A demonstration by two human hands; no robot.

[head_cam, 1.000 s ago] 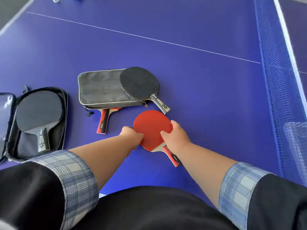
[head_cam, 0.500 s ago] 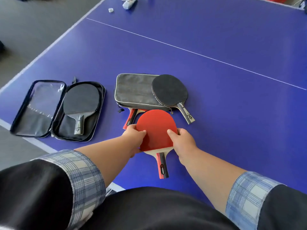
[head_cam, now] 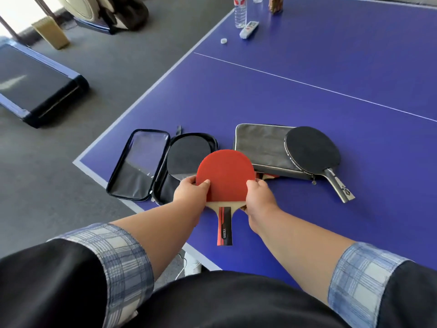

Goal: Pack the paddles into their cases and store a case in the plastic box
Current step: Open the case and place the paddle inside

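Red-faced paddle (head_cam: 225, 175), wooden neck, red-black handle

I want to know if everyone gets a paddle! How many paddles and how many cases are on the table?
Red-faced paddles: 1, held by both hands
Black-faced paddles: 2, one in the open case, one on the closed case
Paddles mostly hidden under the closed case: 1
Cases: 2, open and closed
Total: 6

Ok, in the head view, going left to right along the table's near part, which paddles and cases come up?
Open case → black paddle inside it → red paddle held by both hands → closed grey case → black paddle lying on that case.
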